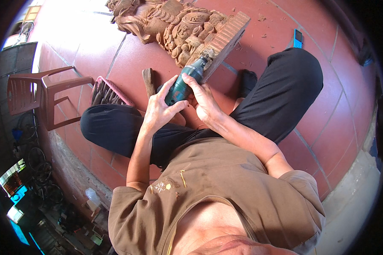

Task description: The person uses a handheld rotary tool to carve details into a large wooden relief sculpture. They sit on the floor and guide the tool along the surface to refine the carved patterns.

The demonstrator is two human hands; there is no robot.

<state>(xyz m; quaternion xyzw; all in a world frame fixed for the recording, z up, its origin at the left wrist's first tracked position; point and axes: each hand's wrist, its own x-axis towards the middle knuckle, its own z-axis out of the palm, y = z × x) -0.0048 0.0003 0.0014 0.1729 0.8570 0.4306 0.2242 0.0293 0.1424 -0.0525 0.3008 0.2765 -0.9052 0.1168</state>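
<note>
A carved wooden statue lies on its side on the floor in front of me, covered in coin-like discs and rounded shapes. Its ridged base points to the right. Both my hands are closed around a green handheld power grinder. My left hand wraps its rear and left side. From the right, my right hand grips the body, thumb on top. The grinder's metal head is at the near edge of the base; whether the bit touches the wood I cannot tell.
A wooden block or handle stands left of the grinder. Beyond my left knee are a pink basket of dark sticklike tools and a brown plastic chair. A blue phone lies past my right knee. Wood chips dot the red tiles.
</note>
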